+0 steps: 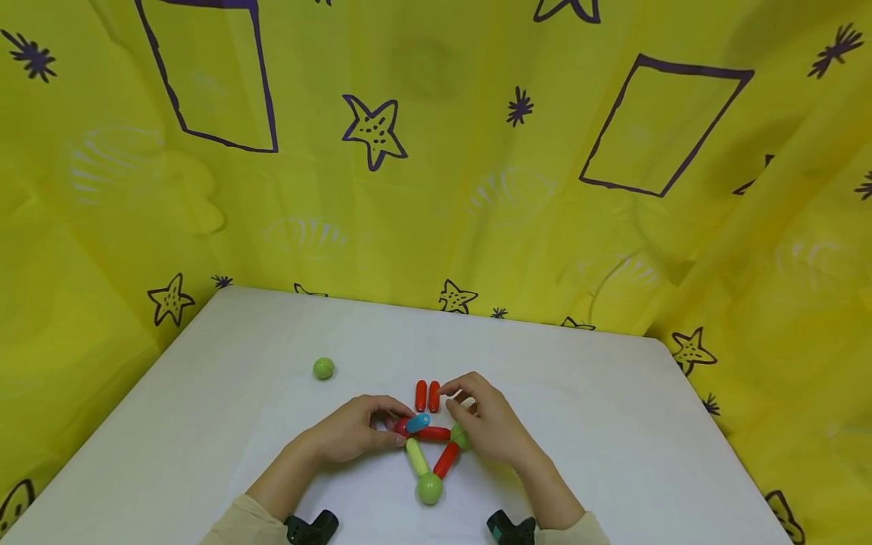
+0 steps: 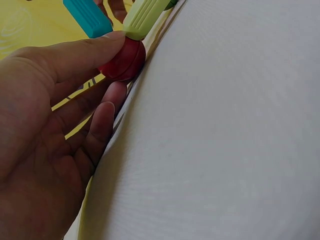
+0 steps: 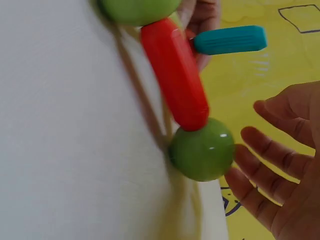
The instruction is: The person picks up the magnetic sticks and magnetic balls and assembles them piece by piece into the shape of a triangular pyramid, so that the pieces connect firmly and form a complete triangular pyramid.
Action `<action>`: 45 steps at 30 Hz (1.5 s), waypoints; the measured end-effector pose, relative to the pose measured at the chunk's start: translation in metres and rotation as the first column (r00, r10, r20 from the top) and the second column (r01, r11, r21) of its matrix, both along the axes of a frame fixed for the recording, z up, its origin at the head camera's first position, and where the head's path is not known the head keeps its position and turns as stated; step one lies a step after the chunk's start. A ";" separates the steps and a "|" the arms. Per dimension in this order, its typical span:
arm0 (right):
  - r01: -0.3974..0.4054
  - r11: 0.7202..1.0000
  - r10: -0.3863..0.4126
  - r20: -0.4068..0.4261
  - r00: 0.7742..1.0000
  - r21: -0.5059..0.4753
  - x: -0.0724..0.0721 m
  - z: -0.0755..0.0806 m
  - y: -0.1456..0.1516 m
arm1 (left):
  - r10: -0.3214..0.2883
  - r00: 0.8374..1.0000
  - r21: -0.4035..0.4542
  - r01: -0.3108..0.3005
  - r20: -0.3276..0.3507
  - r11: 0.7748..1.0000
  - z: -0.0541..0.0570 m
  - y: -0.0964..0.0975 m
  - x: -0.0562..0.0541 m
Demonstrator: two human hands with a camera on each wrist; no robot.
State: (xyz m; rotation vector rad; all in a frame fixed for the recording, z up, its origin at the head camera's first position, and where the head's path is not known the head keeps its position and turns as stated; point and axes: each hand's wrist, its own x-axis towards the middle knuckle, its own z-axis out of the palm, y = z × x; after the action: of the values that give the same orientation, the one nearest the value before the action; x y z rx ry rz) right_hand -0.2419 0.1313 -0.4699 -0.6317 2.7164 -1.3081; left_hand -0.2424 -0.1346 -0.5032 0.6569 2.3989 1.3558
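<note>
A triangle of toy rods and balls lies on the table. My left hand (image 1: pixel 354 430) pinches its red ball (image 2: pixel 125 59) between thumb and fingers. From that ball a blue rod (image 1: pixel 418 422) sticks upward, and a pale green rod (image 1: pixel 417 457) runs to the front green ball (image 1: pixel 430 489). Two red rods complete the sides, one (image 1: pixel 447 460) linking the front ball to the right green ball (image 3: pixel 202 150). Beside that right ball is my right hand (image 1: pixel 496 421), fingers loosely bent and holding nothing. Its fingertips are close to the ball in the right wrist view.
Two loose red rods, a left one (image 1: pixel 421 396) and a right one (image 1: pixel 434 397), lie side by side behind the triangle. A single green ball (image 1: pixel 323 369) sits farther back left on the white table (image 1: pixel 579 393). A yellow patterned curtain (image 1: pixel 436 189) hangs behind and at both sides.
</note>
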 end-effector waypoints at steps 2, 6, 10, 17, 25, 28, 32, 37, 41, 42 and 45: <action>-0.015 0.999 0.014 0.022 1.000 0.044 -0.001 -0.005 -0.002 | -0.002 1.000 0.001 0.002 0.001 1.000 -0.001 0.000 0.000; -0.051 0.993 0.046 0.046 0.998 0.107 -0.001 -0.012 -0.006 | -0.013 1.000 0.010 0.013 0.004 1.000 -0.001 0.000 0.000; -0.056 0.987 0.054 0.021 0.998 0.150 -0.001 -0.015 -0.008 | -0.013 1.000 0.003 0.013 -0.002 1.000 -0.001 -0.001 -0.001; -0.002 0.984 0.001 0.007 1.000 0.180 -0.002 -0.016 -0.009 | -0.015 1.000 0.000 0.015 -0.002 1.000 -0.001 -0.001 -0.002; 0.159 0.974 -0.160 -0.007 0.987 0.162 -0.005 -0.014 -0.006 | -0.009 1.000 0.004 0.009 0.012 1.000 0.002 0.000 -0.002; 0.216 0.963 -0.218 -0.010 0.976 0.163 -0.006 -0.013 -0.005 | 0.000 1.000 0.004 0.000 0.015 1.000 0.002 0.000 -0.001; 0.281 0.945 -0.286 0.011 0.958 0.167 -0.006 -0.011 -0.001 | 0.002 1.000 0.002 -0.003 0.017 1.000 0.002 0.000 -0.001; 0.326 0.929 -0.334 0.021 0.942 0.173 -0.007 -0.010 0.004 | 0.004 1.000 0.007 -0.004 0.030 1.000 0.002 0.001 -0.001; 0.329 0.932 -0.341 0.059 0.938 0.153 -0.008 -0.009 0.010 | 0.007 0.999 0.008 -0.008 0.041 1.000 0.002 0.000 0.001; 0.330 0.933 -0.342 0.073 0.937 0.143 -0.009 -0.009 0.011 | 0.006 0.999 0.008 -0.006 0.040 1.000 0.002 0.000 0.001; 0.324 0.940 -0.335 0.104 0.937 0.110 -0.011 -0.009 0.015 | 0.004 0.999 0.008 -0.004 0.039 1.000 0.001 0.000 0.002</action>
State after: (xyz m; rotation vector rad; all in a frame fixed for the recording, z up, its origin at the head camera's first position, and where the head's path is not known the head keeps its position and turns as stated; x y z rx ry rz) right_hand -0.2528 0.1458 -0.4789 -0.0829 2.8457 -1.2226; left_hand -0.2409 -0.1341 -0.5027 0.6222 2.3666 1.3683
